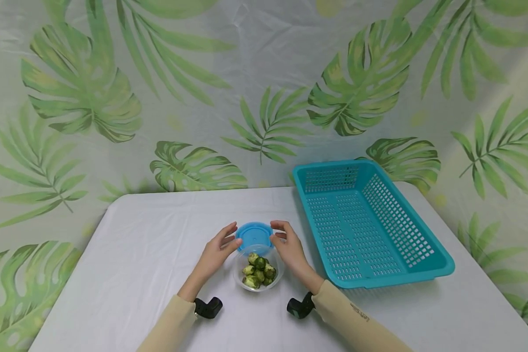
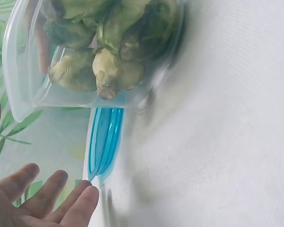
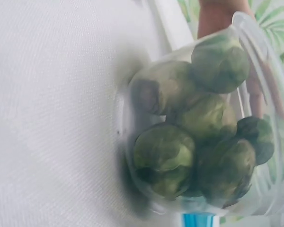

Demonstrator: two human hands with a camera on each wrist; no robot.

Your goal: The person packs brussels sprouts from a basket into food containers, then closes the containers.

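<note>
A clear round plastic container [image 1: 258,288] holds several halved or whole Brussels sprouts [image 1: 259,270] and stands uncovered on the table. Just behind it is a blue round lid [image 1: 253,234], also visible beyond the container in the left wrist view. My left hand [image 1: 217,249] is at the lid's left edge; its fingers [image 2: 47,194] are extended, and whether they touch the rim is hard to tell. At the lid's right edge is my right hand [image 1: 292,249], thumb and forefinger spread beside the rim. The right wrist view shows mainly the container and sprouts.
A large turquoise plastic basket [image 1: 346,225] with perforated walls stands to the right, close to my right forearm. White cloth [image 1: 158,254] covers the table. Behind hangs a leaf-patterned curtain [image 1: 264,58].
</note>
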